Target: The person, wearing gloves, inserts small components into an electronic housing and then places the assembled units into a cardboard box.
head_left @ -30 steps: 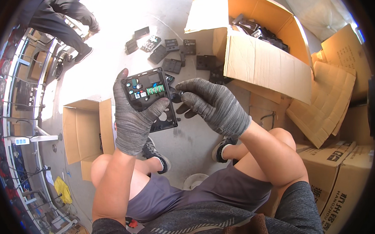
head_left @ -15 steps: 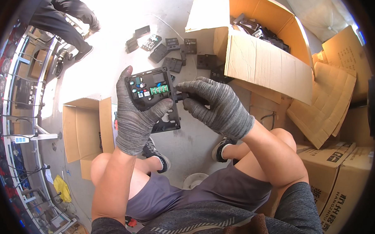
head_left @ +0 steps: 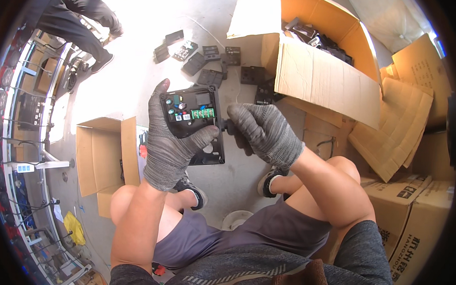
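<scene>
Head view: the black housing [head_left: 183, 128] is now carried slightly to the right and lower, its green terminal block [head_left: 203, 113] facing up.
Left hand: the housing is gripped by the gloved left hand [head_left: 169, 149], thumb laid across its face, fingers kept behind; little is altered here.
Right hand: the straighter fingers seen a moment ago are now curled, and a dark fitting [head_left: 230, 126] is closed into the gloved right hand [head_left: 268, 133].
Housing's right edge: it is met by the fitting; whether the two are joined cannot be told. Work appears to be centred here, with the housing steadied opposite.
Beyond: black casings [head_left: 194, 64] are scattered near the large carton [head_left: 326, 73].
</scene>
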`<state>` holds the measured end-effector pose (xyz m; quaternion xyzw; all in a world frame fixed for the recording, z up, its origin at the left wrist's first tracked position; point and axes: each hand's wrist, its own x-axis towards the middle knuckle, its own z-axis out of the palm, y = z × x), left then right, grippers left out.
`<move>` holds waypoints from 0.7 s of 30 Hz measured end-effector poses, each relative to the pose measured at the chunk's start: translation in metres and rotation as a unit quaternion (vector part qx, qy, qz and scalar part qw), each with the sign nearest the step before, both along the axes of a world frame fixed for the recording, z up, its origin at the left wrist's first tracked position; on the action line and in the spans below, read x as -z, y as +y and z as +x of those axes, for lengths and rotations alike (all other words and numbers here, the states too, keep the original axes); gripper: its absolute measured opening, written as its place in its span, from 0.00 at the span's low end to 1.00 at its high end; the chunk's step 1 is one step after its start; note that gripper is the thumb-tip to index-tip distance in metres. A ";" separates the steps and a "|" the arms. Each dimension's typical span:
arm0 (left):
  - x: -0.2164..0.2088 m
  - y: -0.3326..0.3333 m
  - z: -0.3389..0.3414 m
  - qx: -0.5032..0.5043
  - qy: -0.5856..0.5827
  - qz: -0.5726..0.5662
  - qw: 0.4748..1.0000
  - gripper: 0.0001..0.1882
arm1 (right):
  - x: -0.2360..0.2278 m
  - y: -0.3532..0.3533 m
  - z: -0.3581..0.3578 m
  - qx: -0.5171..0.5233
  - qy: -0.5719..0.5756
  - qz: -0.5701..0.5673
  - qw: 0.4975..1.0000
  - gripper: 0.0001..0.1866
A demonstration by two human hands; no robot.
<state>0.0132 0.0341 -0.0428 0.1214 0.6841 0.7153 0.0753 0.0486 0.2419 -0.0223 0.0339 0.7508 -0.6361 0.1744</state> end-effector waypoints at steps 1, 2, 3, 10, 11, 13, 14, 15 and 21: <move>0.000 0.001 0.000 0.012 -0.007 0.013 1.000 0.57 | 0.009 0.001 -0.001 -0.005 -0.051 -0.016 0.999 0.23; 0.001 0.001 0.001 0.022 -0.013 0.026 0.999 0.57 | 0.015 0.002 0.000 -0.005 -0.051 -0.015 0.999 0.23; 0.002 0.003 0.000 0.018 -0.009 0.043 0.999 0.57 | 0.019 0.002 0.001 0.001 0.009 -0.030 1.000 0.23; 0.000 -0.003 -0.005 -0.007 -0.039 0.021 0.999 0.57 | 0.014 0.005 -0.006 -0.058 0.371 0.053 0.925 0.30; 0.000 -0.002 -0.004 -0.006 -0.034 0.033 0.999 0.57 | 0.017 0.004 -0.007 -0.059 0.389 0.060 0.917 0.28; -0.001 0.000 -0.001 -0.003 -0.030 0.047 0.998 0.57 | 0.017 0.003 -0.004 -0.060 0.406 0.068 0.909 0.26; -0.002 -0.001 0.000 0.002 -0.032 0.039 0.999 0.58 | 0.013 0.000 -0.002 -0.037 0.327 0.055 0.943 0.25; -0.002 -0.002 0.000 0.007 -0.033 0.031 0.999 0.58 | 0.011 0.000 -0.001 -0.014 0.245 0.043 0.969 0.23; 0.000 -0.001 -0.003 0.006 -0.019 0.033 0.999 0.58 | 0.017 0.002 -0.004 -0.003 0.334 0.046 0.941 0.21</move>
